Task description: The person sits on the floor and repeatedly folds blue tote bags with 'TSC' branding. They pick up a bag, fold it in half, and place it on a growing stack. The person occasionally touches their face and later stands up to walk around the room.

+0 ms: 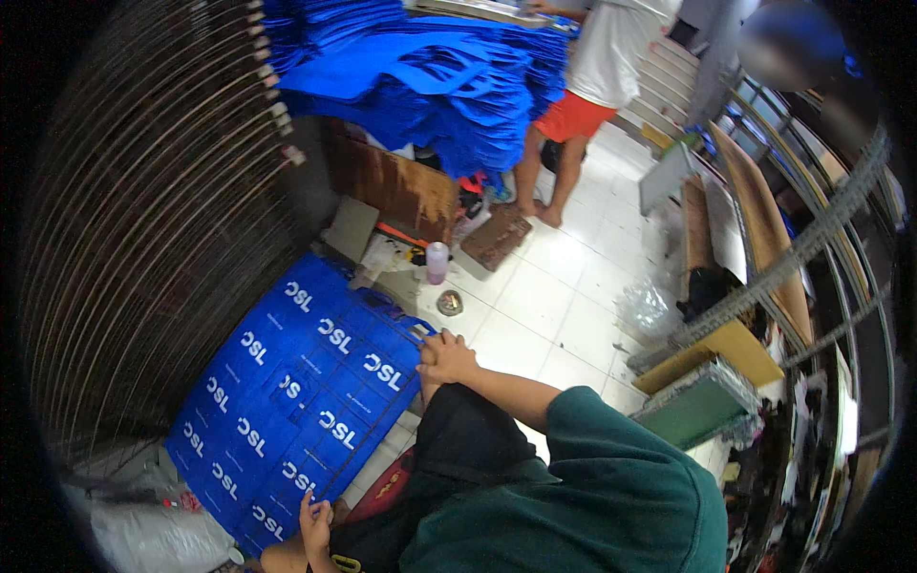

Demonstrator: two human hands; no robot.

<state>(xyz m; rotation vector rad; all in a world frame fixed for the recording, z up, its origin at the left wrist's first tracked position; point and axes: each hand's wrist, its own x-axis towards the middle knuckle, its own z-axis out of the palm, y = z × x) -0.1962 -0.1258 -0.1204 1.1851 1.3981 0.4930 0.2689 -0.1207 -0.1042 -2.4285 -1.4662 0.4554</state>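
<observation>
Blue printed fabric pieces with repeated white lettering lie side by side in front of me on the left, with thin dark lines crossing some of them. My left hand is at their near edge, fingers partly stretched out and nothing visible in it. Over on the far right side, my right hand rests on my bent knee, close to the fabric's right edge. Its fingers are apart and hold nothing that I can see.
A tall wire rack fills the left side. Stacks of blue fabric cover a table ahead, where another person stands. A bottle and a small round container are on the tiles. Metal shelving lines the right.
</observation>
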